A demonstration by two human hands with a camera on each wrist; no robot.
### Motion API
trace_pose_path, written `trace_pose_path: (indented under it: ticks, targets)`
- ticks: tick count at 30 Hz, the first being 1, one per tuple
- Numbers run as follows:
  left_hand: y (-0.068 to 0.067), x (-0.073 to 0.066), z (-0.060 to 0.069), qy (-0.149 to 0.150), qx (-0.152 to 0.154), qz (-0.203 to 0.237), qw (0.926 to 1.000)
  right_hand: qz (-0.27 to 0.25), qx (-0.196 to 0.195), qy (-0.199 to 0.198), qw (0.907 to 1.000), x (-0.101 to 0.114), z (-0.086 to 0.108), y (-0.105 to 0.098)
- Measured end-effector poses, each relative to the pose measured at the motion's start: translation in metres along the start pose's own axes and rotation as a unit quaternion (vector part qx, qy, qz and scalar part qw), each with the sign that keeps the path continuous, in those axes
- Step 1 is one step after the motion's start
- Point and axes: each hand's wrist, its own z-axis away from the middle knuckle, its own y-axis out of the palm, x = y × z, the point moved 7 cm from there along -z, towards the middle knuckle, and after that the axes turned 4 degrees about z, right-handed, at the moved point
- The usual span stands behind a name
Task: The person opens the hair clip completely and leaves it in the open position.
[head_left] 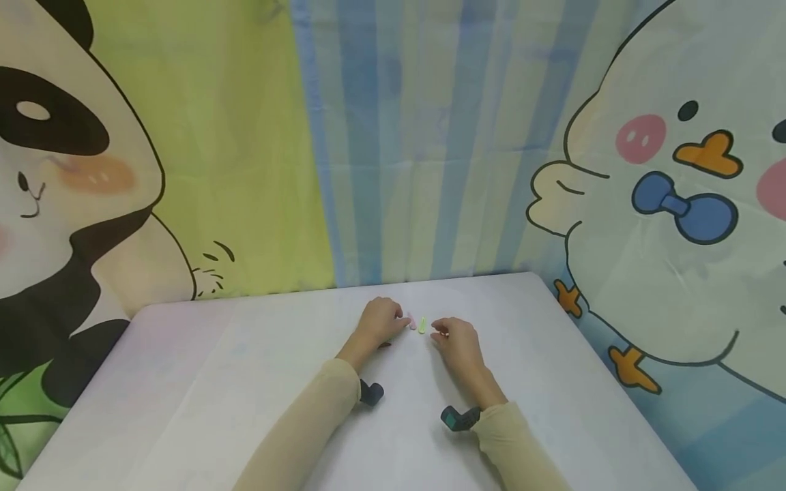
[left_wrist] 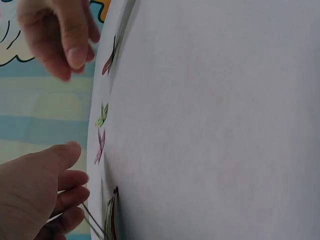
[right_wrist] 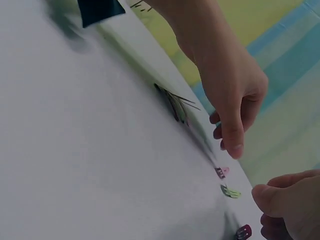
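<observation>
Neither hand's got hold of anything I can see: left hand (head_left: 377, 322) loosely bent near the pink hair clip (head_left: 413, 325), right hand (head_left: 459, 341) half-curled, thumb gap showing, near the green hair clip (head_left: 421, 328). Those clips sit side by side on the white table (head_left: 245, 382), so a sloppy pinch could nudge both. Dark red hair clip (right_wrist: 244, 232) is by the right fingers, easily knocked. A low left sweep might scatter the thin dark bundle (right_wrist: 174, 107).

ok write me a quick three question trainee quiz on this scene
1. True or false: the right hand is gripping the green piece.
2. Short answer: in the head view, which hand is nearer the pink piece?
3. Fill the blank: in the right wrist view, the green piece lies between the pink piece and the ____ piece.

Key:
1. False; it lies on the white table.
2. The left hand.
3. Dark red.
</observation>
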Motion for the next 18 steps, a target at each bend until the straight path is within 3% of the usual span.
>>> trace_pose_path:
  ticks: [7, 12, 18]
  targets:
    - [0.007, -0.016, -0.002, -0.017, -0.03, -0.055, 0.9979, 0.018, 0.072, -0.082, 0.9939, 0.001, -0.046, 0.011]
    - [0.015, -0.024, -0.002, -0.031, -0.022, -0.106, 0.9936, 0.013, 0.142, -0.131, 0.9811, -0.006, -0.072, 0.028]
    - [0.018, -0.027, -0.001, -0.06, -0.018, -0.154, 0.9862, 0.015, 0.186, -0.194, 0.9632, -0.002, -0.092, 0.04]
